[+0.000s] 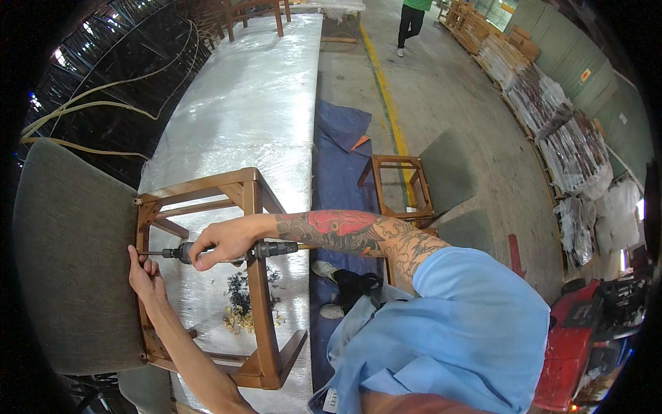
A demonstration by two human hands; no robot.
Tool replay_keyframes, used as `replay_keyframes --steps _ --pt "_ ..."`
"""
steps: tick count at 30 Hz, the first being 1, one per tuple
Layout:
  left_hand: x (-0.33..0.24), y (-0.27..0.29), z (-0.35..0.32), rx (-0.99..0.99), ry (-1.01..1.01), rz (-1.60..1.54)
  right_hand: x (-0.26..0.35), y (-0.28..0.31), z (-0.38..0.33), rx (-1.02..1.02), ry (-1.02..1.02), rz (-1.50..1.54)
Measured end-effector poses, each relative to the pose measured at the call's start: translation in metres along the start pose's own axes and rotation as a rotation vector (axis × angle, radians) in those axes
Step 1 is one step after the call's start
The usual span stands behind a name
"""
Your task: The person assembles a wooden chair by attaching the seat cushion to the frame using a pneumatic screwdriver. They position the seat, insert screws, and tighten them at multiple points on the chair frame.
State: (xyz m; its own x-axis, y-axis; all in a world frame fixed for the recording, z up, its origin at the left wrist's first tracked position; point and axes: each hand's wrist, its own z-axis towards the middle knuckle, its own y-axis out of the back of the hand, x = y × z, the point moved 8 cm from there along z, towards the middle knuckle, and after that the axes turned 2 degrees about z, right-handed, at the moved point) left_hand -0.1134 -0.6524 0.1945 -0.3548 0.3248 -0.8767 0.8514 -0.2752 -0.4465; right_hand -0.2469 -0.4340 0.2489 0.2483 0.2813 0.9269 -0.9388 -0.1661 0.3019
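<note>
A wooden chair with a grey-green padded back [76, 262] lies tipped over, its brown frame [258, 290] toward me. My right hand [224, 245] is closed around a power screwdriver [276, 249], held level through the frame. The long bit points left and meets the frame rail beside the padded back. At the bit's tip is my left hand [146, 277], index finger raised and the other fingers curled; whatever they pinch is too small to make out. Dark screws [240, 293] and brass-coloured small parts [239, 320] lie in a pile inside the frame's outline.
The chair rests on a long table [241, 90] wrapped in clear film. Other chairs [448, 172] stand on the right, near a blue floor sheet [338, 179]. Hoses [89, 107] hang at the left. Wrapped stacks [572, 145] line the right wall; a person [412, 24] walks far off.
</note>
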Motion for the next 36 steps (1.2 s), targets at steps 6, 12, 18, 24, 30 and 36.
replay_keyframes --steps 6,12,18,24,30,36 --pt "0.006 -0.003 0.004 0.032 -0.029 0.032 -0.002 0.005 -0.007 -0.032 -0.047 -0.02" --pt "0.005 0.0 -0.006 -0.024 -0.033 0.26 -0.024 0.002 0.007 -0.047 0.083 -0.046" --pt "0.042 -0.018 -0.01 -0.139 0.107 0.016 -0.01 0.018 -0.002 -0.136 -0.093 -0.054" --pt "0.068 0.028 -0.02 -0.363 0.167 -0.163 -0.011 0.007 -0.004 -0.169 -0.263 0.098" --pt "0.06 0.03 -0.006 -0.598 0.083 -0.153 -0.023 0.023 -0.007 -0.228 -0.08 -0.002" --pt "0.088 0.13 0.043 -0.377 0.121 -0.073 -0.022 0.016 -0.006 -0.307 0.103 -0.076"
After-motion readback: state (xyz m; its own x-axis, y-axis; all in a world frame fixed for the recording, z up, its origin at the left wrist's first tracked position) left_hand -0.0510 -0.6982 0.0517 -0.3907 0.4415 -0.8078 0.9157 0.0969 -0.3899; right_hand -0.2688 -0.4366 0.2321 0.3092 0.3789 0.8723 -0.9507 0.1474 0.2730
